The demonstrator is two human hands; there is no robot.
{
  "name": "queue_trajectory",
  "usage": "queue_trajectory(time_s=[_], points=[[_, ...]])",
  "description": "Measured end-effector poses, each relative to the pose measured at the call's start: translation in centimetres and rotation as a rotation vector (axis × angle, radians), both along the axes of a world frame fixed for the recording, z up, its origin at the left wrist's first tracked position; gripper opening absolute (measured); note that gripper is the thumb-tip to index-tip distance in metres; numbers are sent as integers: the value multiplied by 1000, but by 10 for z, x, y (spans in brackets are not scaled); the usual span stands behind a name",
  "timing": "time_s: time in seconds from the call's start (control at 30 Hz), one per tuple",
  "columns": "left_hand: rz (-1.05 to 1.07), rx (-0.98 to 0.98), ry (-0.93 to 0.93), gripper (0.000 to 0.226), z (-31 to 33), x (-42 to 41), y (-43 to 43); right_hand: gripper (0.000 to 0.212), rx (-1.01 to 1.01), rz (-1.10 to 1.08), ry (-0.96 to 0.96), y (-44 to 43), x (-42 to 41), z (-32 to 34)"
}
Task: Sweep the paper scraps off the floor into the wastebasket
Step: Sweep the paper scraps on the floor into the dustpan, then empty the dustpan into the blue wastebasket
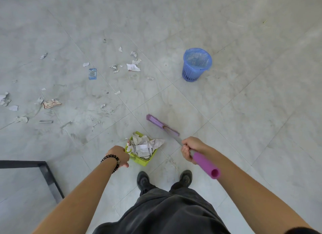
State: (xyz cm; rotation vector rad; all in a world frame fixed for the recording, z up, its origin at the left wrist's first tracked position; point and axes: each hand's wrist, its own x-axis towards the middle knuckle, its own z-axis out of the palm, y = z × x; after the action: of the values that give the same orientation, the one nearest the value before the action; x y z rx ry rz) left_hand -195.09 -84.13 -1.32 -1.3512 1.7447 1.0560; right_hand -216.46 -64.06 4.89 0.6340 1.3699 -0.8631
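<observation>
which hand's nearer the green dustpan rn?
Left. The left hand grips the green dustpan by its handle; the right hand is apart to its right, gripping the purple broom.

One wide-angle head-worn camera looks forward and steeply down from standing height at the pale grey tiled floor [244,103]. Nearest, low in frame, the left hand [120,156] grips a lime-green plastic dustpan [142,161], the right hand [189,149] a purple-handled broom [203,161]; the blue plastic lattice wastebasket [195,66] stands farther ahead. The far top edge looks blurred, perhaps lens distortion.
</observation>
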Motion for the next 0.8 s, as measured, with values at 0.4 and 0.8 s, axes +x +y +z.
queue_trajectory(time_s=[0.4, 0.8], points=[[63, -80, 134, 18, 4, 8, 1, 31, -5, 130, -24, -10, 66, -24], [-169, -249, 289, 23, 50, -55, -25, 37, -156, -317, -6, 14, -20, 44]])
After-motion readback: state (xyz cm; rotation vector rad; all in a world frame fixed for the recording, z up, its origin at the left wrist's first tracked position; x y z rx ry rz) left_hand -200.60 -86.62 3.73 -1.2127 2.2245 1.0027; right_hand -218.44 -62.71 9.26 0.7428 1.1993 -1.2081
